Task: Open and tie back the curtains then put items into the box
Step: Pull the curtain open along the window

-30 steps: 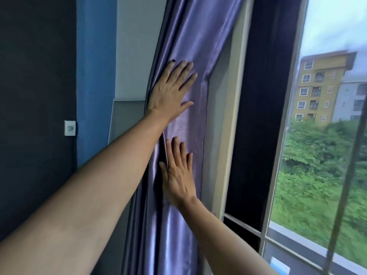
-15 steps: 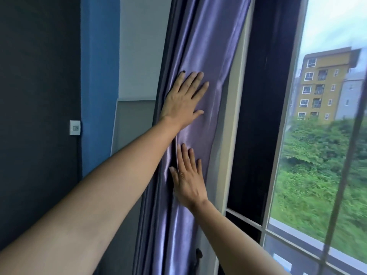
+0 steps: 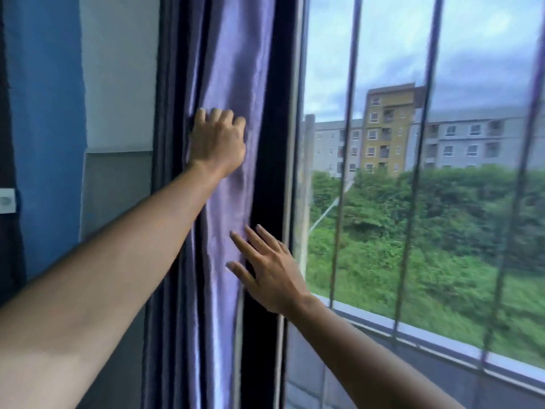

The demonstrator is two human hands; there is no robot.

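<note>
Curtain (image 3: 233,84), purple and gathered left of the window (image 3: 413,202), is being bunched for tying. Left hand (image 3: 218,143) curls into its folds; right hand (image 3: 271,276) is spread against its lower edge. Next: find a tie-back, none visible.

A home room: purple curtain (image 3: 233,84), barred window (image 3: 413,202), apartment blocks (image 3: 389,131) outside.

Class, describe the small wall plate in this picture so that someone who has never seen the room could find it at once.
Start at the purple curtain beside the window and look left, past the pale wall panel to the blue strip of wall. The wall plate sits at the picture's far left edge, where blue meets dark. It is the only small, pale, squarish thing there, blurred and partly cut off.
</note>
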